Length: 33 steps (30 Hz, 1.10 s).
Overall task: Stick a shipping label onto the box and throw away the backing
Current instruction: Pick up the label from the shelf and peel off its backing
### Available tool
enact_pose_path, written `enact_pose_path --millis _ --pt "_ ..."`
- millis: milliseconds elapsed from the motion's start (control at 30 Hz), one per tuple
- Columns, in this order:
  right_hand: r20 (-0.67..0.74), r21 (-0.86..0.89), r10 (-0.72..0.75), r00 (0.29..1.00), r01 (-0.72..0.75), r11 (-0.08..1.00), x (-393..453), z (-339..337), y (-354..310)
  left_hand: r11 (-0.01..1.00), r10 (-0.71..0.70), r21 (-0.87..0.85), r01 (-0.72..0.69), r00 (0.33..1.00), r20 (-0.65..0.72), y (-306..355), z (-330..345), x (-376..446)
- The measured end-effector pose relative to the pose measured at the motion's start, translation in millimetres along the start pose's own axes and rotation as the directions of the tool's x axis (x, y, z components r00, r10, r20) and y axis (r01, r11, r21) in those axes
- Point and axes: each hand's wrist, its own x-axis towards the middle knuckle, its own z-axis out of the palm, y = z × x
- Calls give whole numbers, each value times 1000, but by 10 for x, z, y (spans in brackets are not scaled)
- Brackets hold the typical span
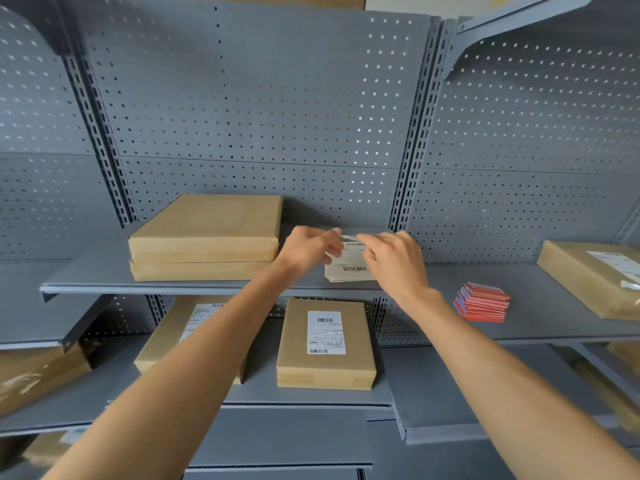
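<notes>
A stack of white shipping labels (349,270) with barcodes lies on the upper grey shelf (104,285). My left hand (308,247) and my right hand (391,258) both pinch the top label (351,243) at its far edge, lifting it slightly off the stack. To the left of the labels on the same shelf stand two plain brown cardboard boxes (207,233), one on top of the other, with no label on the top face. My forearms cross over the lower shelf.
On the lower shelf sits a labelled brown box (325,344) and another labelled box (183,337) partly behind my left arm. A stack of red cards (482,302) and a labelled box (595,278) lie on the right shelf. Perforated grey panels form the back.
</notes>
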Motion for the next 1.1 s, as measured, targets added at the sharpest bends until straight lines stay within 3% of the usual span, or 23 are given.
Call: enact_pose_path --millis 300,500,767,967,1033,1100 --pt "-229 5 -175 958 181 983 503 -1 -139 970 115 -209 -121 993 -40 261 -314 44" --pt "-292 -14 -221 930 228 974 922 113 -473 938 182 -274 -212 975 -130 277 -783 200" --pt "-305 -89 -242 921 226 970 1370 455 -1040 919 242 -288 -271 961 -134 162 -1550 485" --pt "-287 -93 -161 944 140 986 1627 702 -1428 904 275 -311 -293 956 -101 50 -2001 679" --pt "-252 11 -74 965 79 997 1688 750 -1550 896 289 -316 -312 950 -117 20 -2104 713" --pt "-161 245 93 983 -51 968 1749 748 -1698 890 311 -306 -337 941 -132 -22 -2192 752"
